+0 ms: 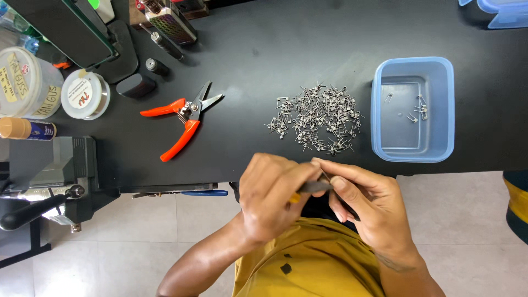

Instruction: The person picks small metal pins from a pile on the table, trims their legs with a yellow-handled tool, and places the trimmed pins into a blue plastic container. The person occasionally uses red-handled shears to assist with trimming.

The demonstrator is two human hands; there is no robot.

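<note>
Metal tool (314,187) crosswise between left hand (272,192) and right hand (366,206).

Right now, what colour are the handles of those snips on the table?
Bright orange-red handles on the metal snips, clearest in the head view.

Bright, even daylight across the scene. Matte black bench (308,44) shows a faint pale sheen near its centre, no hard glare. Shadows soft and short under the red-handled cutters (184,118). Focus sharp throughout; slight wide-angle bending at the edges.
</note>
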